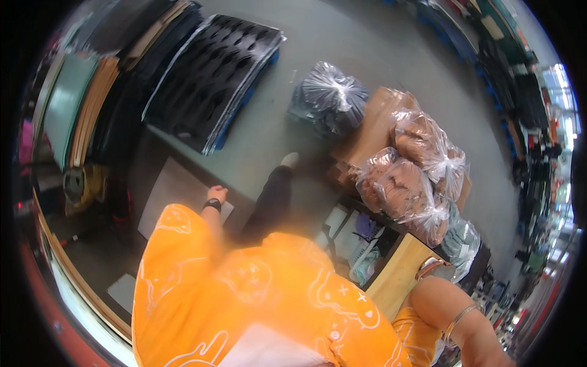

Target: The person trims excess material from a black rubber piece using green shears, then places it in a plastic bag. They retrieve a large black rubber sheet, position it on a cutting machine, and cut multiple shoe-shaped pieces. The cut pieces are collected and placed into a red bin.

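Across the grey floor (391,43), toward its upper left, sits a stack of black sheets (211,76). Just below its lower corner there's a flat grey board (171,199) lying on something dark, can't tell if bench or floor. One corner points up toward the stack and an edge slants down to the right; the orange shirt (244,293) covers part of it, so no idea on its long axis. Right arm (437,303) is bent at the lower right, forearm running down; the right hand itself is out of view. Left hand (217,193) reaches forward over the board's right side, fingers curled together, nothing visible in it. Can't tell if it touches the board. Black watch (212,203) on that wrist.
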A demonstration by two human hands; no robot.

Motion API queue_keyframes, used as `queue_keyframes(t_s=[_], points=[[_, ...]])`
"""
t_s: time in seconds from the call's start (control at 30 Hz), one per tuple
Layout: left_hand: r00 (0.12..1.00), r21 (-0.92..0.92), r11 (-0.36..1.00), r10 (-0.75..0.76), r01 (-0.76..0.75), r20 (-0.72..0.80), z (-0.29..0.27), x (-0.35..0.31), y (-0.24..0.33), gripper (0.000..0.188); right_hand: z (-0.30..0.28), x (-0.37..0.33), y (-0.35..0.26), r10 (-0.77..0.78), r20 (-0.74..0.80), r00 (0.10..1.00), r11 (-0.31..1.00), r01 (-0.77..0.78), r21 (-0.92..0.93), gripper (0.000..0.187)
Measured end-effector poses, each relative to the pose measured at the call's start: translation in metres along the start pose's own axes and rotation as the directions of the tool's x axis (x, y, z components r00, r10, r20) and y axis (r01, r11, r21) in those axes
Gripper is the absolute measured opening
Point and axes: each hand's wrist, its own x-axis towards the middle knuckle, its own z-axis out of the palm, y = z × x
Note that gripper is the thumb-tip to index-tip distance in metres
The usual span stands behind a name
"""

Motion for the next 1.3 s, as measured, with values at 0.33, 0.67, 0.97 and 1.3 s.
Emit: queue_keyframes(t_s=[0.33, 0.67, 0.97, 1.3], points=[[0.971, -0.573, 0.784, -0.196, 0.238, 0.135, -0.058, -0.068, -0.103, 0.009, 0.091, 0.037, -0.142, -0.164, 0.165, 0.973, 0.986, 0.155, 0.067, 0.017], [0.953, -0.731, 0.621, -0.268, 0.284, 0.143, -0.148, -0.112, -0.217, 0.019, 0.189, 0.111, -0.118, -0.431, 0.220, 0.875, 0.855, 0.319, 0.408, 0.018], [0.852, -0.871, 0.393, -0.305, -0.295, -0.426, -0.360, -0.181, -0.295, 0.031, 0.359, 0.236, -0.090, -0.733, 0.177, 0.657, 0.523, 0.377, 0.765, 0.019], [0.205, -0.315, 0.649, -0.242, -0.693, -0.948, -0.482, -0.356, -0.286, 0.024, 0.493, 0.321, -0.094, -0.899, 0.048, 0.435, 0.196, 0.303, 0.933, 0.019]])
